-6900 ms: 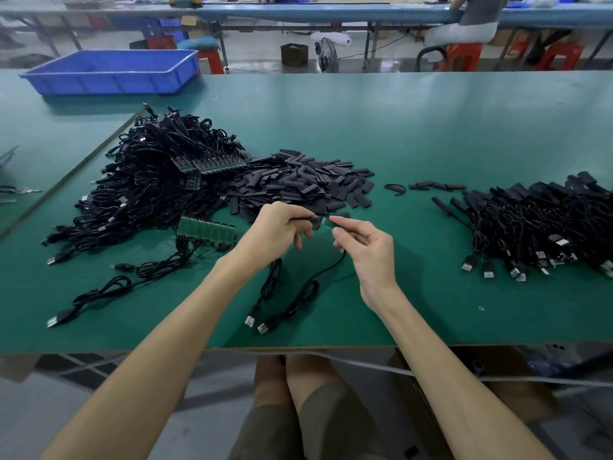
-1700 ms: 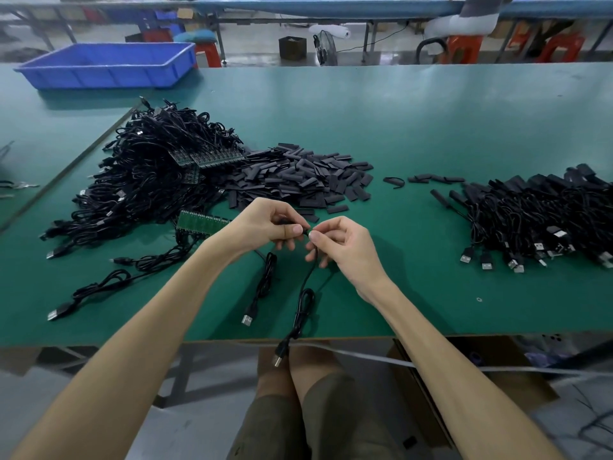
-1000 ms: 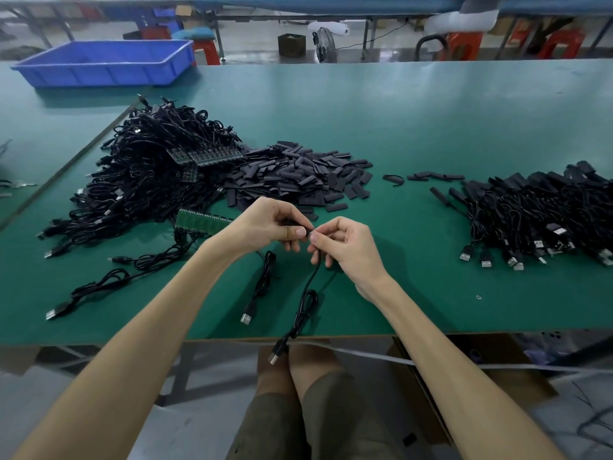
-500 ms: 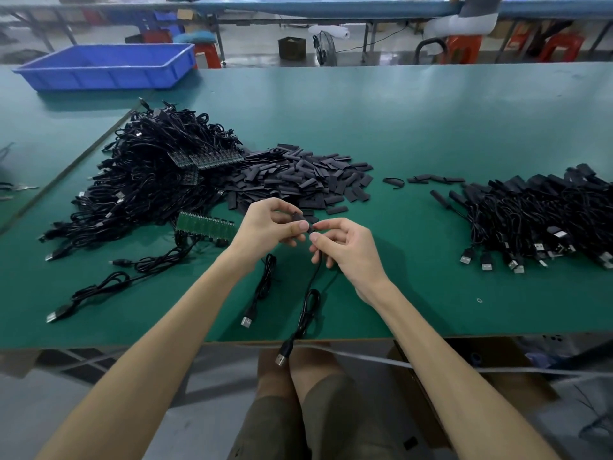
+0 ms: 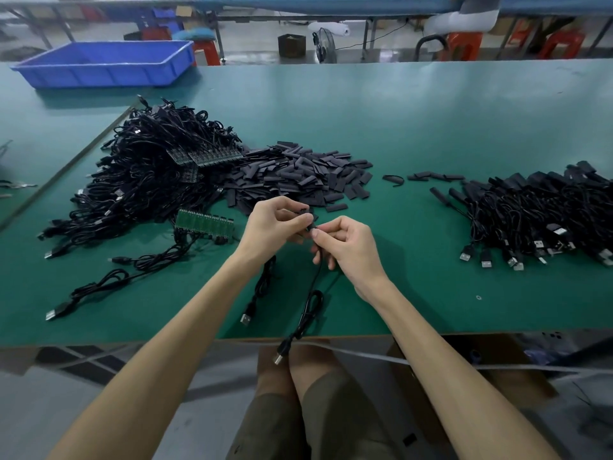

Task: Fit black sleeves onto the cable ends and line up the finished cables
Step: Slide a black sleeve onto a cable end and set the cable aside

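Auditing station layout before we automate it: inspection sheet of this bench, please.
Surface: green table.
Job's things: sleeve pile centre; tangled cable heap left; sleeved cables laid right.
Clutter: green board strips by and on the heap; blue bin far left.
Grippers: left hand pinches a black sleeve; right hand pinches the held cable at its end.
Cables: held cable hangs over the near edge, plug dangling; loose cable lies beside it.
Surroundings: fan, red stools, second bench behind.

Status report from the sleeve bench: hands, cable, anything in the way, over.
Left hand pinches short black sleeve; right hand pinches thin black cable near its end. Sleeve at cable end, seating unclear. Spare black cable under left wrist, not blocking.
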Demonstrator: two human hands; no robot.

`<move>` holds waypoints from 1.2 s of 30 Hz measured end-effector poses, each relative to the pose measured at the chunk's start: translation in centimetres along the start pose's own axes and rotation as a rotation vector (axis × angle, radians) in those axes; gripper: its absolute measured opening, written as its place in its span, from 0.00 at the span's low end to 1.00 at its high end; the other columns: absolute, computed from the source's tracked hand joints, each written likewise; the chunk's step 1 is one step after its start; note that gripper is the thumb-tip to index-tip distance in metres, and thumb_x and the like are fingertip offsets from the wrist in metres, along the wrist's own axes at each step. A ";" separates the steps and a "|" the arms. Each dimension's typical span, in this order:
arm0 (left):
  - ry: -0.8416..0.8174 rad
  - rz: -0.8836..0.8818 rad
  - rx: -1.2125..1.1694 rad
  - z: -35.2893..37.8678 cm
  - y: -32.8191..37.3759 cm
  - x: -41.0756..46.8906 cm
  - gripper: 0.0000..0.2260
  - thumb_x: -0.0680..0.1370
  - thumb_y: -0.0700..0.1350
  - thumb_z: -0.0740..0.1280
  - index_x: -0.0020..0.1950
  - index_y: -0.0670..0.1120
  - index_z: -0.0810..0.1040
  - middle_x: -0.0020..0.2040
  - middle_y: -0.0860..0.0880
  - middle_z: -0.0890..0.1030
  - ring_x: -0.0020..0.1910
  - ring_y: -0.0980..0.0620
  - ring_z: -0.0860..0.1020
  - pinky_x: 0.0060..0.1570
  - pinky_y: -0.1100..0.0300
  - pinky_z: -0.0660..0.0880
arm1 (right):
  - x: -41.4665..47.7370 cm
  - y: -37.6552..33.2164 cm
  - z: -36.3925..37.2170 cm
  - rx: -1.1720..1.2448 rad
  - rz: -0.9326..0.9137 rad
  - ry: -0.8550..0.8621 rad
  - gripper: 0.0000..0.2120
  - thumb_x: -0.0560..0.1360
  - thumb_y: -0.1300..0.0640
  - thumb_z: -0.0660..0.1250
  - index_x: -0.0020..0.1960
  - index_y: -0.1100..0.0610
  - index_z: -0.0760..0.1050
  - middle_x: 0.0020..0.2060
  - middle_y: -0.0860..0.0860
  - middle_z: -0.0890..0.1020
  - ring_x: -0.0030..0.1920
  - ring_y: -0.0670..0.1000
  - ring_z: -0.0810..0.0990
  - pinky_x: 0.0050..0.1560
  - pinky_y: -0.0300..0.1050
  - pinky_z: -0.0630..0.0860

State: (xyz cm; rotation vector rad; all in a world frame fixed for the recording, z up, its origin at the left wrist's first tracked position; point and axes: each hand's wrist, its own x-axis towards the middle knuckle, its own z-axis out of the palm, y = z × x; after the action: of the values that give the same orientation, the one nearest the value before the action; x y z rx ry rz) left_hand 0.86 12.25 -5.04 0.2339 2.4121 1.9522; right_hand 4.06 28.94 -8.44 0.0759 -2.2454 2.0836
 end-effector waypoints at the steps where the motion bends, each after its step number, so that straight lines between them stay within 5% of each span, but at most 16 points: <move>1: 0.006 0.008 0.007 0.1 0.0 0.0 0.08 0.78 0.40 0.74 0.56 0.40 0.82 0.42 0.43 0.86 0.38 0.49 0.85 0.40 0.60 0.80 | 0.0 0.0 0.0 -0.005 -0.001 0.002 0.07 0.78 0.57 0.73 0.48 0.61 0.79 0.33 0.55 0.86 0.26 0.48 0.80 0.26 0.38 0.71; 15: 0.036 0.020 -0.063 0.6 -0.6 0.3 0.08 0.77 0.37 0.74 0.54 0.37 0.81 0.39 0.43 0.86 0.34 0.51 0.84 0.36 0.63 0.79 | -0.1 0.0 -0.1 -0.036 0.009 0.013 0.08 0.78 0.56 0.73 0.49 0.61 0.79 0.33 0.54 0.86 0.26 0.49 0.79 0.27 0.39 0.72; 24: -0.036 -0.069 -0.320 -0.4 -1.8 0.1 0.10 0.78 0.38 0.72 0.57 0.35 0.77 0.53 0.41 0.86 0.50 0.44 0.86 0.46 0.55 0.83 | 0.2 0.0 -0.2 0.010 -0.016 0.007 0.04 0.80 0.60 0.71 0.50 0.62 0.80 0.34 0.55 0.86 0.30 0.51 0.83 0.27 0.39 0.73; 36: 0.023 -0.035 -0.415 -0.2 -2.1 0.3 0.05 0.76 0.35 0.73 0.51 0.36 0.81 0.50 0.40 0.86 0.47 0.45 0.86 0.43 0.60 0.82 | 0.0 0.0 0.1 -0.001 -0.019 -0.007 0.04 0.79 0.60 0.71 0.50 0.61 0.80 0.34 0.55 0.86 0.30 0.51 0.83 0.27 0.39 0.73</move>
State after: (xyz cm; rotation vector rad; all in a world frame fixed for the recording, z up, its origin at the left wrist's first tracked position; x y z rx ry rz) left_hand 0.35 11.65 -7.06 0.1536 1.9412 2.3824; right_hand 4.02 28.87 -8.41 0.1035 -2.2412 2.0757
